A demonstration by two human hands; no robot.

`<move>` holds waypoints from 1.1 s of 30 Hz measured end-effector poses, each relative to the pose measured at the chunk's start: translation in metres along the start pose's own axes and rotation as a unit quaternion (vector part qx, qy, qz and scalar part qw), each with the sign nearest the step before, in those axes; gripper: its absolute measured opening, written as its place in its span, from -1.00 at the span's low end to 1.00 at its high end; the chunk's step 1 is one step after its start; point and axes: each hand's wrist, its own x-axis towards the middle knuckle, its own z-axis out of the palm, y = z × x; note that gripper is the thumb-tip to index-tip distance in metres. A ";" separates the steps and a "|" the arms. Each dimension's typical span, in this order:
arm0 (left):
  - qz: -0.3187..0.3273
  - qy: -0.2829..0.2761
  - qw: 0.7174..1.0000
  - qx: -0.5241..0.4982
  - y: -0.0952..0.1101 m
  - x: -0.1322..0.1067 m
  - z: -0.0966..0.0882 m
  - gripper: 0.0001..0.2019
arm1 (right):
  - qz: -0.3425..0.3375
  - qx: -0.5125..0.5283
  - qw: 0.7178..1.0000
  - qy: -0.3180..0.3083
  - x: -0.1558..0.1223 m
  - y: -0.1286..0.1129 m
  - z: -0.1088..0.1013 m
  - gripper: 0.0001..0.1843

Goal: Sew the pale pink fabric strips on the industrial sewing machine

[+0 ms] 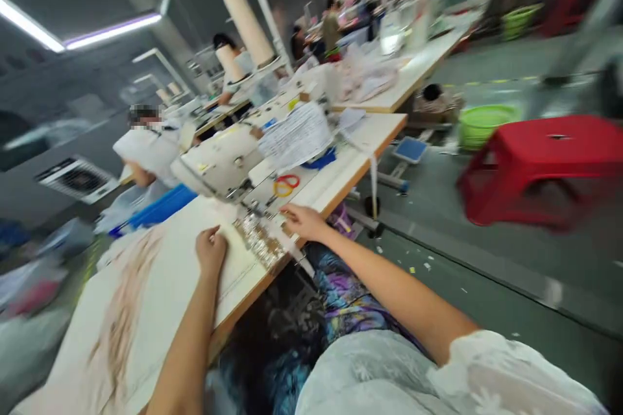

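My left hand (211, 248) rests on the white sewing table (238, 277) with its fingers curled in; whether something is inside them is hidden. Close to the needle area of the white sewing machine (219, 159), my right hand (302, 222) is closed, fingertips pinched on something too small and blurred to name. Between the hands lies a shiny, silvery sequin-like piece (263, 240). A pale strip (296, 253) runs beside it and hangs over the table's front edge. Red and yellow-handled scissors (286, 185) lie beyond my right hand.
Crumpled pale pink fabric (124, 318) lies on the left of the table. A printed paper sheet (296, 136) rests by the machine, below thread cones (248, 23). A red stool (549, 155) and green basket (487, 123) stand right. Another person (150, 149) sits across.
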 end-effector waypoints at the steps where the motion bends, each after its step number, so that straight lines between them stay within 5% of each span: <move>1: -0.029 0.008 0.999 0.023 -0.015 -0.007 -0.006 -0.79 | -0.003 0.007 1.000 -0.006 0.002 0.004 0.003 -0.61; 7: -0.084 0.019 0.993 0.084 -0.044 -0.009 0.006 -0.73 | -0.015 0.007 1.000 -0.018 0.008 0.018 0.011 -0.60; 24: -0.065 -0.004 0.992 0.109 -0.039 -0.012 0.008 -0.78 | -0.061 0.016 0.998 -0.022 0.003 0.025 0.010 -0.56; 33: -0.067 0.003 0.994 0.090 -0.037 -0.016 0.008 -0.78 | -0.051 0.115 0.992 -0.002 -0.002 0.019 0.005 -0.66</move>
